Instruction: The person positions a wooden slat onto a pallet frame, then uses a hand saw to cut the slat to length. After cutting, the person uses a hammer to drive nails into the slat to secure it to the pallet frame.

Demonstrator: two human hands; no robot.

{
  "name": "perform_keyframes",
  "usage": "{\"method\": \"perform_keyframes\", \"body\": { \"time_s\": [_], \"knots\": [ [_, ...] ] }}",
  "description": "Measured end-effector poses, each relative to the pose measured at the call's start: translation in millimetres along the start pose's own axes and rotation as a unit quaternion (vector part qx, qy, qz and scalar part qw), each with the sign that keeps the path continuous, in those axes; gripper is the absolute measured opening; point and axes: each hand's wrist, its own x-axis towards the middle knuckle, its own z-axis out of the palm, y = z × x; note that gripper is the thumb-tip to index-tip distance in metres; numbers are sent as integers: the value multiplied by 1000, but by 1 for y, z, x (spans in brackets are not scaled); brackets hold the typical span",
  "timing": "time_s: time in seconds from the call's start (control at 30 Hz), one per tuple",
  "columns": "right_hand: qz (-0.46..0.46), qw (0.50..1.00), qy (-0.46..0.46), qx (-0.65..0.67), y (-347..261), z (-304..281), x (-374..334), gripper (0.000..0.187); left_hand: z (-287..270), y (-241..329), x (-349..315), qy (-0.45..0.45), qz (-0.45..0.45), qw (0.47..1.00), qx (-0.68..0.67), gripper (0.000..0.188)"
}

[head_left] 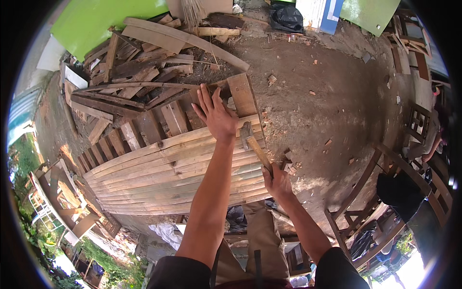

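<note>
Across the middle lies a slatted wooden panel (pixel 144 180) of long, narrow strips, with several short crosspieces (pixel 175 118) showing along its far side. My left hand (pixel 215 113) rests at that far edge, fingers stretched and spread over the wood, close to a wider end board (pixel 242 94). The fingers of my right hand (pixel 278 182) are wrapped round the wooden handle of a hammer (pixel 259 153). Its metal head is over the panel's right end, just below my left wrist. Whether the head touches the strips, I cannot tell. Any nail under my left hand is hidden.
Beyond the panel is a heap of scrap boards (pixel 144 72). Bare dirt ground (pixel 327 96) with scattered chips stretches to the right. Wooden frames (pixel 375 192) stand at the lower right, where another person's arm (pixel 435 144) shows. A black plastic bag (pixel 286 18) lies at the back.
</note>
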Motion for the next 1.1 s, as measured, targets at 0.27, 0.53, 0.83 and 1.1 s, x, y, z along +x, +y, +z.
{"method": "perform_keyframes", "body": {
  "time_s": [0.27, 0.53, 0.83, 1.1],
  "knots": [
    [1, 1000, -3, 2, 2, 2, 8, 31, 3, -3, 0, 10, 18, 1000, -17, 56],
    [-10, 1000, 20, 22, 7, -7, 12, 27, 0, 0, 2, 11, 27, 999, -27, 56],
    [-74, 996, 34, 40, 3, 0, -1, 28, 0, 0, -1, 20, 20, 999, -29, 55],
    [14, 999, 32, -28, 20, 17, 9, 30, 3, -12, -9, 52, 28, 990, -130, 47]
  ]
}}
